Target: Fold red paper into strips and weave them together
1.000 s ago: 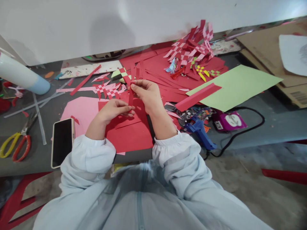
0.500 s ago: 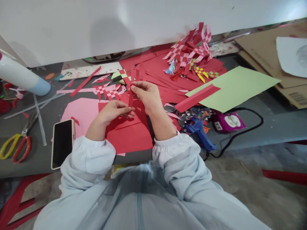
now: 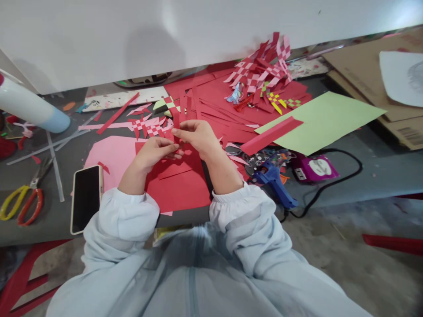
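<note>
Between my hands is a narrow red paper strip (image 3: 176, 118), standing up over the red sheets. My left hand (image 3: 153, 155) pinches its lower end between thumb and fingers. Higher up, the thumb and forefinger of my right hand (image 3: 198, 137) are closed on the same strip. Beneath both hands lie flat red paper sheets (image 3: 180, 189), with a pink sheet (image 3: 110, 154) to their left. Just beyond the strip are small woven paper pieces in red and pink (image 3: 155, 127) and one in red and green (image 3: 170, 104).
At left lie scissors (image 3: 33, 189), a phone (image 3: 86, 199) and clear glue sticks (image 3: 55, 169). A blue glue gun (image 3: 272, 180) with a black cable sits at right, beside a purple box (image 3: 313, 168). Further off are a green sheet (image 3: 327, 119), woven paper ornaments (image 3: 261, 66) and cardboard (image 3: 360, 75).
My right hand has moved a little down and to the left along with the strip, whose upper part now shows shorter. My left hand has barely moved.
</note>
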Demonstrator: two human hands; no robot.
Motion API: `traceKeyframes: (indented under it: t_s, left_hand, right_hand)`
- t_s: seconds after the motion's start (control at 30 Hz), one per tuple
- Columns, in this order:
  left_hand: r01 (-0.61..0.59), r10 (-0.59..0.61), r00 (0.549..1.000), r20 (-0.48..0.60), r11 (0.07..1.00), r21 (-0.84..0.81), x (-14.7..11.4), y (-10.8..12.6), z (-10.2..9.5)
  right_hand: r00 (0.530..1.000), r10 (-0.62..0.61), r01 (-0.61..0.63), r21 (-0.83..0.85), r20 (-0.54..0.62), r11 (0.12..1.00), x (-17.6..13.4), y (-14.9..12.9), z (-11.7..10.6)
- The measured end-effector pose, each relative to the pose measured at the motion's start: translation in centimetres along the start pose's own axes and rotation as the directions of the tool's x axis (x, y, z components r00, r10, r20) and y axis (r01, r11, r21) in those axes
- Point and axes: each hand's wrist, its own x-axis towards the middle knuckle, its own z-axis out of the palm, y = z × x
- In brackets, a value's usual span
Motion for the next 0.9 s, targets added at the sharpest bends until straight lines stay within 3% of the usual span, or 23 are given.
traceKeyframes:
  t_s: [0.2,0.57,0.9]
  left_hand:
    - [-0.017,0.014,0.997,-0.082,0.999,-0.031,0.2,0.0,0.2]
    - [0.008,-0.014,0.997,-0.079,0.997,-0.083,0.3,-0.1,0.2]
    - [0.017,-0.021,0.999,-0.044,0.996,-0.083,0.2,-0.1,0.0]
  right_hand:
    - [0.994,-0.008,0.030,-0.214,0.105,0.976,-0.5,-0.2,0.0]
    - [0.991,-0.002,0.027,-0.185,0.133,0.982,-0.6,-0.6,0.0]
    - [0.999,0.002,0.004,-0.135,0.041,0.991,-0.9,-1.1,0.0]
